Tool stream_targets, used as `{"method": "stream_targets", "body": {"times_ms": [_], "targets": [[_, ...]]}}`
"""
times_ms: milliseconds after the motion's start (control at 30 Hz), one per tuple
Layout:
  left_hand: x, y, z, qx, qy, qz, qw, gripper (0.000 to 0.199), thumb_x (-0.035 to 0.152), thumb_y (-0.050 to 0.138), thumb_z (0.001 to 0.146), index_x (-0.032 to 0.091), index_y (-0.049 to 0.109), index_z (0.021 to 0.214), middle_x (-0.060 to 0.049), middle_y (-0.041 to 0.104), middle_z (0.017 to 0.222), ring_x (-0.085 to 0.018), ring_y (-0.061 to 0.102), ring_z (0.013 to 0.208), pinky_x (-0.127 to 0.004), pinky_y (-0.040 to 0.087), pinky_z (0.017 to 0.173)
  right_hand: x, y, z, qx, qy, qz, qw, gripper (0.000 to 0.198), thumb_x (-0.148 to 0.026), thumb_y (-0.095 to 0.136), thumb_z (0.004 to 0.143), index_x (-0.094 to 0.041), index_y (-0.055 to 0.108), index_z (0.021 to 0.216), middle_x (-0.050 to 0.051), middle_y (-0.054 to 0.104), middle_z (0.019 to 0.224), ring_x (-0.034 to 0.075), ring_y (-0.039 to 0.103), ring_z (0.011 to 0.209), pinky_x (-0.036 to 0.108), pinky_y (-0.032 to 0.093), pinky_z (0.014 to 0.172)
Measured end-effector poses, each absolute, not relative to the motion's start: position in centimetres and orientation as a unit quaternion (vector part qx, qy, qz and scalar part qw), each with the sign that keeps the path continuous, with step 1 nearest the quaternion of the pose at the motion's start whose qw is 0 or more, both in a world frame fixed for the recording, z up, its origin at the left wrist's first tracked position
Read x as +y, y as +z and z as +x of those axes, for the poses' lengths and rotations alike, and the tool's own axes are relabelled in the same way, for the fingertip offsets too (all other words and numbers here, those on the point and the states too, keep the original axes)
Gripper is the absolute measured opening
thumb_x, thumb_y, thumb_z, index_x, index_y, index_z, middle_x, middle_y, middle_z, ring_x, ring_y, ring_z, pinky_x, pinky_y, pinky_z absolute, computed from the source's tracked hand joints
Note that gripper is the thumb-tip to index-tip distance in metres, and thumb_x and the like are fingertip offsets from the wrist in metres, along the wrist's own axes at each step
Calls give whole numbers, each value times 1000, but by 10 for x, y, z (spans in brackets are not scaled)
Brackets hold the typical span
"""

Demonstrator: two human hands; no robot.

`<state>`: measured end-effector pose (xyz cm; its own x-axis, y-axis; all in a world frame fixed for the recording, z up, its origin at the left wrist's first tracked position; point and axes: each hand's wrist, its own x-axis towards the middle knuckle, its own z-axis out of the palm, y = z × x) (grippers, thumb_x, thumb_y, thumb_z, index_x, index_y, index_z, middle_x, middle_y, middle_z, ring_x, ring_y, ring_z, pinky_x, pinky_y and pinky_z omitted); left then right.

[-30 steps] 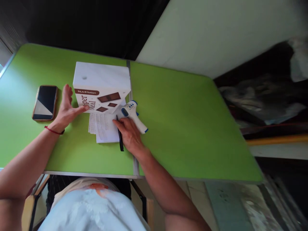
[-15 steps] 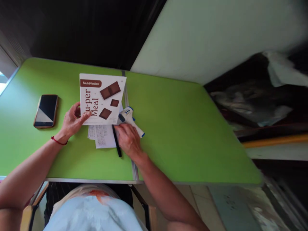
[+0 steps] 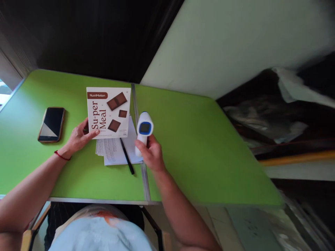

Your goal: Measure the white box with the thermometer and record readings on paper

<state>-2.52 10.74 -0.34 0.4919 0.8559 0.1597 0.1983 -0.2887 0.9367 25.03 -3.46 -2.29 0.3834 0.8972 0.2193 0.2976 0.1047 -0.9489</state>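
My left hand [image 3: 80, 137] grips the lower left corner of a white box [image 3: 102, 115] with a brown "NutriMotion" label and chocolate pieces printed on it. The thumb lies on the box's front; the other fingers are mostly hidden behind it. To the right of the box, my right hand [image 3: 151, 151] is wrapped around the handle of a white infrared thermometer [image 3: 144, 129], whose dark screen with a blue rim faces me. Sheets of paper [image 3: 111, 153] with small writing lie partly under the box. Across the papers rests a black pen [image 3: 127, 157].
A smartphone [image 3: 51, 124] lies at the left on the green folding table [image 3: 199, 146]. A metal seam runs down the table's middle. Behind it stand a dark panel [image 3: 86, 38] and a pale wall [image 3: 209, 45]. A shelf with plastic bags [image 3: 267, 116] is at the right.
My right hand has picked up the thermometer from the table and turned it upright, screen towards me. My left hand still holds the box, now tilted slightly differently.
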Motion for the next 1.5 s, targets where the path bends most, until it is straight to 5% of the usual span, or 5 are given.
{"method": "stream_targets", "body": {"times_ms": [100,200,700,1233,1500], "targets": [[107,-3,-26,373,347,747,428,65,72,80,90,19,76,126,-15,85,121,-35,81,110,-45,68,91,-40,-7,228,-471,444,-520,557,42,-64,75,87,-24,72,102,2,69,81,20,63,66,36,57,62],[106,-2,-27,367,348,760,408,58,71,77,93,20,78,121,-12,85,113,-34,81,108,-42,68,88,-41,-6,210,-445,499,-506,545,40,-60,79,79,-23,71,93,1,67,76,18,57,61,33,52,56],[102,1,-31,357,331,734,473,72,71,86,84,18,72,131,-17,81,129,-33,81,109,-42,70,88,-45,-11,183,-410,543,-509,527,44,-64,85,78,-24,72,92,0,69,77,18,62,61,34,58,59],[103,-1,-33,372,315,752,445,74,78,80,86,20,73,131,-15,83,125,-34,80,106,-44,68,88,-49,-11,179,-379,524,-528,550,48,-67,87,74,-22,73,81,2,67,75,18,56,69,33,48,65],[104,-2,-33,364,314,770,420,76,80,77,89,20,72,135,-14,82,124,-33,79,105,-44,66,87,-47,-13,182,-437,512,-497,548,52,-72,86,79,-24,73,93,2,70,79,19,61,69,34,55,66]]}}
